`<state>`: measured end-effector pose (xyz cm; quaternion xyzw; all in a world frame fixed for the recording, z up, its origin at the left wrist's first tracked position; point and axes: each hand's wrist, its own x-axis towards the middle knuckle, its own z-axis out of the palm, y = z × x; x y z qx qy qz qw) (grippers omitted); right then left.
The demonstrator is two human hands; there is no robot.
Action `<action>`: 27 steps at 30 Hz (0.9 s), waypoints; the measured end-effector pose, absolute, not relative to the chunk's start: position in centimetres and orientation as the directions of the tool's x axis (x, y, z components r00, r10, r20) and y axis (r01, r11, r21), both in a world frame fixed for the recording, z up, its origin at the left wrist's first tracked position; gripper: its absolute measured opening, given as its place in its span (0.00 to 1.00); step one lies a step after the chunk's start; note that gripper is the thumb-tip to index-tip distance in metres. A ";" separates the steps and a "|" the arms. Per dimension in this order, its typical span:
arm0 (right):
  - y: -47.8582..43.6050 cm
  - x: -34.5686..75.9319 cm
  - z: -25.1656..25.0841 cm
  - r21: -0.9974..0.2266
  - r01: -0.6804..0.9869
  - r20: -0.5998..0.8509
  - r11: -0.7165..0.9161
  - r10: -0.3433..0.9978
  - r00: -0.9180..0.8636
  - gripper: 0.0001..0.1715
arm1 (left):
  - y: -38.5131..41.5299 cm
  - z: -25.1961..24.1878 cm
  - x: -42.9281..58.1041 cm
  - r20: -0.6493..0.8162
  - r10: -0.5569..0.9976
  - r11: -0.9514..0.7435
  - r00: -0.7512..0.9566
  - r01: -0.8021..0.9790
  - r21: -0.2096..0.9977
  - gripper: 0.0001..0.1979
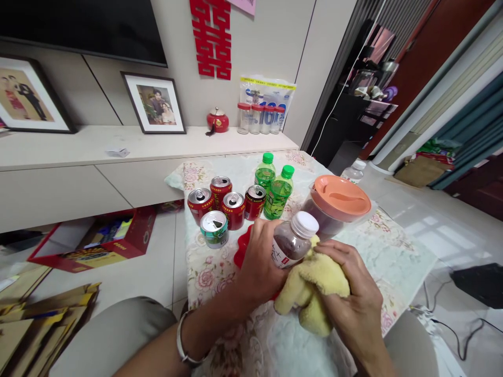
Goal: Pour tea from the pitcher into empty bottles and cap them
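Note:
My left hand (pixel 261 264) is wrapped round a clear plastic bottle (pixel 293 238) with a white cap, tilted a little to the right. In my right hand (pixel 359 283) is a bunched yellow cloth (pixel 320 283), held against the bottle's side. Part of a red dish (pixel 242 246) shows behind my left hand; the rest of it is hidden. Left of the hands stand several red drink cans (pixel 233 211) and one teal can (pixel 214 230), opened at the top. Two green-capped bottles (pixel 278 195) of green drink stand just behind.
A pitcher with an orange lid (pixel 341 196) stands at the table's right, with another white-capped bottle (pixel 353 172) behind it. The flowered tablecloth (pixel 208 275) covers the table. Red-lidded jars (pixel 257 119) and a red pot (pixel 218 120) sit on the white cabinet. A red box (pixel 133 238) lies on the floor.

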<state>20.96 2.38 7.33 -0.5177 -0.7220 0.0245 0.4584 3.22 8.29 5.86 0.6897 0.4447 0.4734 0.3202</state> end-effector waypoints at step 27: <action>3.7 20.2 8.3 -0.993 -0.117 -0.021 0.034 0.898 0.439 0.21 | 8.1 4.8 3.5 0.369 0.870 -0.431 0.328 0.139 0.892 0.31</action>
